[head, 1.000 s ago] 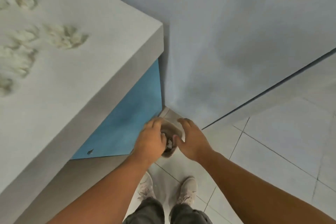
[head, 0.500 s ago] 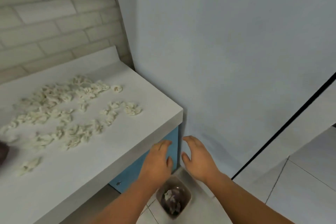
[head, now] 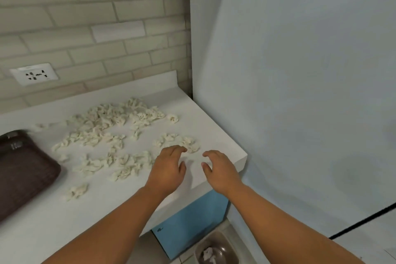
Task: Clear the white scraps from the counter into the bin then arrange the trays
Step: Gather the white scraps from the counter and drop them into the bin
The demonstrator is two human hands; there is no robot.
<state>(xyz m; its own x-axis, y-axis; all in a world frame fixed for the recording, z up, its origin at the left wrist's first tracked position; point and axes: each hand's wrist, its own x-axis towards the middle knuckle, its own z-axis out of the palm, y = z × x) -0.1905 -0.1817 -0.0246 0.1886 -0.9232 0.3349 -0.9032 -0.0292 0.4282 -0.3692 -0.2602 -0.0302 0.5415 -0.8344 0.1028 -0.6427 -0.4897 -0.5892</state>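
Several white scraps (head: 111, 133) lie scattered over the white counter (head: 210, 126). My left hand (head: 169, 167) hovers over the counter near its right end, fingers loosely spread and empty, fingertips beside a small clump of scraps (head: 188, 143). My right hand (head: 220, 169) hovers next to it near the counter's corner, also empty with relaxed fingers. A small bin (head: 216, 248) with a few white scraps inside stands on the floor below the counter's right end. A dark brown tray (head: 23, 169) lies on the counter at the left edge.
A brick-tiled wall with a white socket (head: 34, 74) runs behind the counter. A pale blue wall (head: 300, 92) closes the right side. Beneath the counter is a blue cabinet panel (head: 192, 221).
Both hands rose from the bin on the floor up to the counter's right end, empty. My view lifted from the floor to the counter and wall.
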